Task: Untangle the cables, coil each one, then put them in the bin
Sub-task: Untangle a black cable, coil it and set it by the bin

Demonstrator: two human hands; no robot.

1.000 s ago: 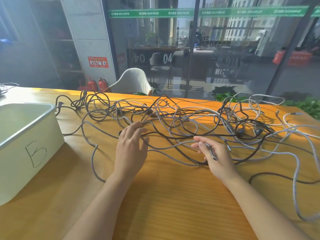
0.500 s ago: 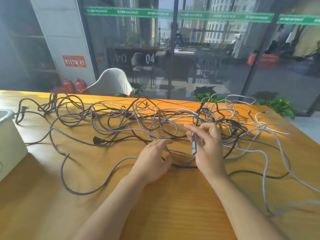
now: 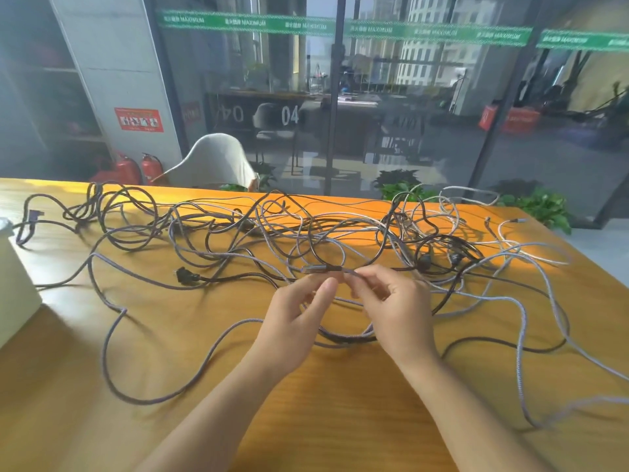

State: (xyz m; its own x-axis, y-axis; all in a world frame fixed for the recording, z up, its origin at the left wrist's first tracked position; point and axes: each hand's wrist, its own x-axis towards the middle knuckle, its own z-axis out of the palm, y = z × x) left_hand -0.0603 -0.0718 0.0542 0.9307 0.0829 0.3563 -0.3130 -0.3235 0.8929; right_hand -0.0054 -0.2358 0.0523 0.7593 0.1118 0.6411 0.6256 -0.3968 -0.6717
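cable end pinched between two hands above the tangle

a wide tangle of cables (image 3: 306,240) sprawls across the far half of the wooden table (image 3: 323,420), black, grey and pale braided strands crossing over one another from the left edge to the right corner. a black plug (image 3: 185,276) lies on the wood at the near left side of the heap, its lead running back into the mass. one long grey cable (image 3: 112,335) loops out toward the near left, well clear of the pile; pale silvery cables (image 3: 524,321) sweep out along the right side and curl back near the table's edge. black loops and a couple of dark connectors (image 3: 454,258) sit bunched just right of the hands, crossing over the strand being held.

at the far left edge only a corner of the white bin (image 3: 13,287) shows; its inside is out of view, so what it holds cannot be told. a black cable end lies just beside its top corner.

the left hand (image 3: 296,321) and right hand (image 3: 398,311) meet above the near edge of the tangle, fingers curled, both pinching the same grey cable end (image 3: 323,268), a slim metal-tipped connector held level and raised off the table. the rest of that cable drops under the hands and curves along the wood beneath them.

beyond the table stand a pale chair (image 3: 218,161), two red fire extinguishers (image 3: 139,168), green plants (image 3: 401,185) and a glass wall.
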